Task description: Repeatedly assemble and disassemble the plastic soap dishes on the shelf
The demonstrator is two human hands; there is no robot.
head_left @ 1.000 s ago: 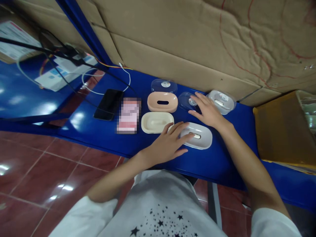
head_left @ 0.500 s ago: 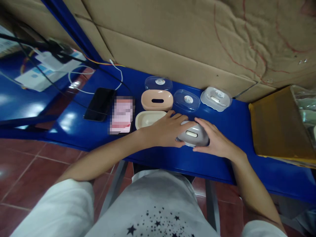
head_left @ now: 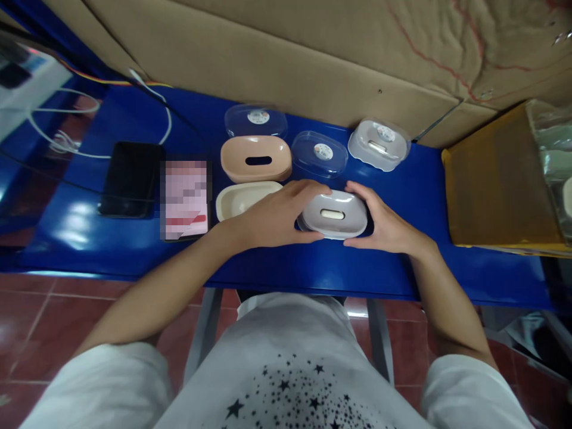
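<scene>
1. Step in hand, as judged: steadying the glossy pale-grey oval plastic dish (head_left: 353, 217) at the counter's (head_left: 322, 268) near edge; whether it touches the surface is unclear.
2. Left hand (head_left: 277, 214) and right hand (head_left: 393, 229) curve around opposite ends, thumbs nearest the body, seemingly gripping the rim.
3. Any shift would call for matched pressure, clearing the cream oval dish (head_left: 230, 201) beside the left hand.

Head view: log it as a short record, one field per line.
left hand: left hand at the left end of the gray dish
right hand: right hand at its right end
dish insert: pale, in the middle slot
left of gray dish: cream dish, partly hidden by left hand
behind cream dish: peach dish, dark slot
clear lids: rear lid behind peach dish; nearer lid right of it
far left: black phone
far right: cardboard box
</scene>
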